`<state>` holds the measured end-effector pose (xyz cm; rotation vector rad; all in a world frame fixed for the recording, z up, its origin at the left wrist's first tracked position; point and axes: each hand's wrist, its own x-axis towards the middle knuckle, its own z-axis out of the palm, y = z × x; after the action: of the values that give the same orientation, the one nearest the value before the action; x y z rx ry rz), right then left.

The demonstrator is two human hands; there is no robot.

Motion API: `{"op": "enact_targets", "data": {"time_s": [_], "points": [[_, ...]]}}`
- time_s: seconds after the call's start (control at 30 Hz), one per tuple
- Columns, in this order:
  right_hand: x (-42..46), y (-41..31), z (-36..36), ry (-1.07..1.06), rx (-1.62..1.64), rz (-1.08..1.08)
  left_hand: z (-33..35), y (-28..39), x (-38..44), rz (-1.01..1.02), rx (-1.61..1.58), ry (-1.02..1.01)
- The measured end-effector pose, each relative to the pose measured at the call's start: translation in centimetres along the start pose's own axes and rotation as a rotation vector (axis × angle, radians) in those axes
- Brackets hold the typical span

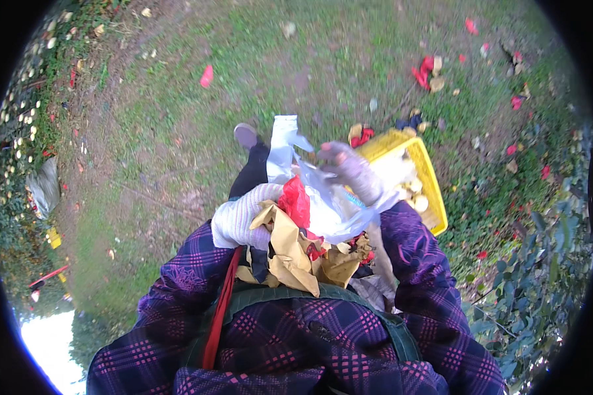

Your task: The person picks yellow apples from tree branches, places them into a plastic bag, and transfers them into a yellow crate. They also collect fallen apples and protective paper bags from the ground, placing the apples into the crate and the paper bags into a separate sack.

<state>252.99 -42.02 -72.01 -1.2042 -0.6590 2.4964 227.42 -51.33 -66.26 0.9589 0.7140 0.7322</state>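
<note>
My left hand [247, 215], in a white knit glove, is closed on crumpled red and tan paper [296, 200] at my waist. My right hand [356, 170], in a greyish, dirty glove with bare fingertips, is blurred beside a pale translucent plastic bag [326, 202]; whether it grips the bag I cannot tell. More crumpled tan paper [291, 269] and red scraps fill the open top of a dark green pouch or apron [321, 291] at my front. Just right of my right hand stands a yellow plastic crate [432, 182] holding pale round things [417, 200] and white material.
Grass underfoot bears scattered red and tan paper scraps [427, 74]. Leafy plants [533, 276] grow at the right. A grey sack [44, 187] lies by the foliage at the far left. My dark shoe [246, 136] shows ahead, left of the bag.
</note>
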Motion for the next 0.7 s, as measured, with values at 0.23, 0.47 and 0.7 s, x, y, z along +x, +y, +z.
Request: {"op": "enact_targets", "data": {"time_s": [0.23,0.47,0.7], "points": [[3.2,-11.1,28.3,-0.694,-0.734,-0.007,-9.8,13.6,-13.4,0.200,-0.251,0.235],[11.8,-6.8,56.2,-0.952,-0.832,0.100,-14.6,24.9,-38.4,0.401,-0.257,0.724],[24.5,-2.6,63.6,-0.834,-0.789,0.610,-19.6,12.2,-43.9,0.706,-0.445,1.261]]}}
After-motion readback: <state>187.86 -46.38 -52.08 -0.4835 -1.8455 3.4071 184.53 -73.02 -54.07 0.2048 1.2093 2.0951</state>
